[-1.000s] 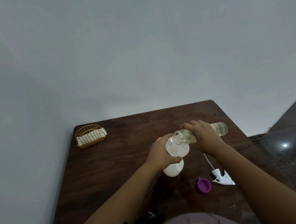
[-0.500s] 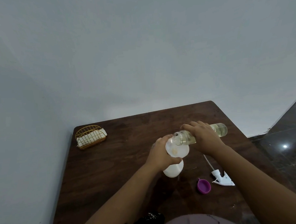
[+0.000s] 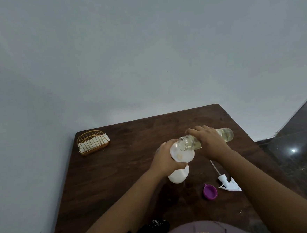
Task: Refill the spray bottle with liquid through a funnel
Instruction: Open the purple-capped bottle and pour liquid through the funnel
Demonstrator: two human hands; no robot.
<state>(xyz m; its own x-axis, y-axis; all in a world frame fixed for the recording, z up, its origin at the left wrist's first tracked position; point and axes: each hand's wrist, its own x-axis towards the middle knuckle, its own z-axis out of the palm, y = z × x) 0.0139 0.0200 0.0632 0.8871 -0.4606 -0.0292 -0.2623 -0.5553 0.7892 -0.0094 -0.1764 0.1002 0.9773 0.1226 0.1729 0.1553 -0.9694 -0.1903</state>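
Observation:
A white spray bottle (image 3: 178,174) stands on the dark wooden table (image 3: 127,172) with a white funnel (image 3: 183,155) in its neck. My left hand (image 3: 165,158) grips the funnel and the bottle's top from the left. My right hand (image 3: 210,142) holds a clear bottle (image 3: 225,135) of pale yellow liquid, tipped on its side with its open mouth over the funnel. A small pool of yellowish liquid lies in the funnel.
The white trigger sprayer head (image 3: 229,183) with its dip tube lies on the table to the right. A purple cap (image 3: 210,192) lies beside it. A gold wire basket (image 3: 92,142) with white napkins sits at the far left corner. A grey wall stands behind.
Nothing has clearly moved; both hands keep the same hold and the clear bottle stays tipped over the funnel.

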